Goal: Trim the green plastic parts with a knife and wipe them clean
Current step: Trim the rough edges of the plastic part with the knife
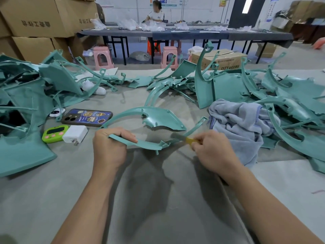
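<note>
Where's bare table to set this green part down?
Bare table: the near strip between the forearms, the near corners outside each arm, and a patch beyond the phone up to the centre heap. Crowded: left pile of green parts, right pile of green parts, towel by the right hand, timer and charger by the left hand.

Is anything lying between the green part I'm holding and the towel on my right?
Nothing on the table does. The green part nearly reaches the towel with its right tip; only the right hand, holding the knife, sits between them.
</note>
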`<state>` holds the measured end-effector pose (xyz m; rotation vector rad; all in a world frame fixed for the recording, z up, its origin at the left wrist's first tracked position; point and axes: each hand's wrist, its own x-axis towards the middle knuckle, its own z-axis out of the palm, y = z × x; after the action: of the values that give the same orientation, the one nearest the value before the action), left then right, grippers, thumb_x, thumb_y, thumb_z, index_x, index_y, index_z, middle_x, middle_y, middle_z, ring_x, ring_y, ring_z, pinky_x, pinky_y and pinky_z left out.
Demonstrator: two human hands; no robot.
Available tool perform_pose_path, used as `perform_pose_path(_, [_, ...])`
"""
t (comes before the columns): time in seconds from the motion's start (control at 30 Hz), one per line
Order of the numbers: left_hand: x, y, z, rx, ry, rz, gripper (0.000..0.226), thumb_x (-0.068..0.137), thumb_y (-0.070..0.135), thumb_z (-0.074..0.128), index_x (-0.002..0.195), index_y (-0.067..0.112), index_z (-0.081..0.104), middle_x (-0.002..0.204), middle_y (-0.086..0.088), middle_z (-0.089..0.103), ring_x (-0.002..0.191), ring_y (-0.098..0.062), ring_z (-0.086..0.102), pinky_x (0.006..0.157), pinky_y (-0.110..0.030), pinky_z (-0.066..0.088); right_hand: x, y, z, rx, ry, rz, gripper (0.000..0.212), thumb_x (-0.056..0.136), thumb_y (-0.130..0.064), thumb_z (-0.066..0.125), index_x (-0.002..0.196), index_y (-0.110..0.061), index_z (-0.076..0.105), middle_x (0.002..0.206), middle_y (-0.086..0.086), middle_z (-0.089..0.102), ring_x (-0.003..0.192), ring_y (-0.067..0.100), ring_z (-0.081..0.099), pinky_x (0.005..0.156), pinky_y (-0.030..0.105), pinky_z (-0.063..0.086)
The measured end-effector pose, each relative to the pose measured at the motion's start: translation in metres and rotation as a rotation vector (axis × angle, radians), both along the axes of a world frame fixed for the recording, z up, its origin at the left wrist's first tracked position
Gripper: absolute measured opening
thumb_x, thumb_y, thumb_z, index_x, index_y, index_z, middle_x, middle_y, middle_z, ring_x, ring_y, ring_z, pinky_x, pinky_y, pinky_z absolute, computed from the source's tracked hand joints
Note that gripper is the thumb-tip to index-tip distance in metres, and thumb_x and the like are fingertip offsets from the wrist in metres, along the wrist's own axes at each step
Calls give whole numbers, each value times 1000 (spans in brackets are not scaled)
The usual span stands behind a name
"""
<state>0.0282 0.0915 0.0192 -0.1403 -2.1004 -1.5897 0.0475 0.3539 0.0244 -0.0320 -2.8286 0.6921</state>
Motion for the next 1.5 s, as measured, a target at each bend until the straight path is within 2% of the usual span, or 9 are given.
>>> perform_pose_path(0.13, [2, 1, 3, 3, 10, -8, 55, 64, -14, 51, 51, 35, 73, 61, 7, 71, 65, -10, 69, 66, -26, 57, -2, 33, 7, 95, 63, -248, 24, 90, -22, 61, 68, -13, 67, 69, 9, 67, 75, 37, 59, 59, 38, 34])
perform_pose_path(0.37, [2, -1, 1, -22, -15, 9, 56, 68, -16, 55, 54, 35, 74, 65, 6, 73, 70, -13, 71, 71, -33, 57, 7, -17, -1, -98, 31, 172, 18, 86, -24, 66, 74, -10, 65, 60, 6, 56, 59, 21, 51, 60, 38, 44])
perform_pose_path(0.63, [3, 1, 6, -5, -39, 36, 46, 62, 1, 51, 55, 40, 74, 63, 10, 73, 70, -13, 71, 75, -37, 59, -3, 40, 5, 38, 152, -313, 33, 90, -15, 59, 59, -9, 55, 57, 7, 57, 67, 37, 58, 56, 37, 31])
perform_pose_path(0.8, [-5, 6, 4, 58, -95, 44, 33, 60, 2, 57, 66, 26, 78, 66, 9, 72, 71, -17, 66, 66, -30, 52, -3, 15, 4, -271, 247, -105, 26, 89, -17, 64, 66, -7, 58, 55, 1, 51, 55, 15, 45, 54, 29, 34])
perform_pose_path(0.97, [3, 11, 3, 166, -139, -95, 34, 61, 12, 69, 90, 23, 82, 92, 0, 79, 94, -24, 74, 84, -42, 59, 15, -9, 8, -611, 330, 85, 30, 90, -24, 60, 61, -19, 53, 50, -2, 45, 50, 10, 36, 51, 34, 31])
perform_pose_path(1.1, [3, 11, 1, 113, -143, -162, 24, 59, 5, 64, 78, 8, 79, 84, -9, 76, 80, -30, 70, 71, -46, 56, 19, -17, 14, -864, 210, 206, 21, 85, -23, 58, 72, -9, 64, 47, 1, 47, 46, 13, 34, 46, 25, 29])
perform_pose_path(1.17, [1, 10, -2, 75, -135, -139, 18, 54, 5, 59, 65, -9, 62, 71, -5, 56, 68, -23, 49, 62, -40, 43, 18, -17, 13, -878, 103, 239, 19, 85, -20, 60, 70, -9, 67, 44, 0, 45, 43, 12, 33, 44, 21, 27])
perform_pose_path(1.33, [-2, 9, -6, 40, -107, -45, 10, 54, 9, 58, 58, 2, 63, 63, -1, 49, 64, -16, 45, 55, -41, 40, 7, 2, 8, -759, 16, 30, 18, 82, -8, 67, 65, -12, 69, 45, -4, 41, 47, 15, 33, 49, 29, 27])
perform_pose_path(1.5, [-1, 9, -3, 42, -135, -63, 3, 54, 6, 57, 53, 8, 60, 62, 4, 50, 62, -16, 44, 62, -33, 37, 7, 3, 13, -1011, -70, 181, 16, 76, -16, 65, 63, -8, 71, 48, 1, 38, 44, 11, 29, 41, 20, 22])
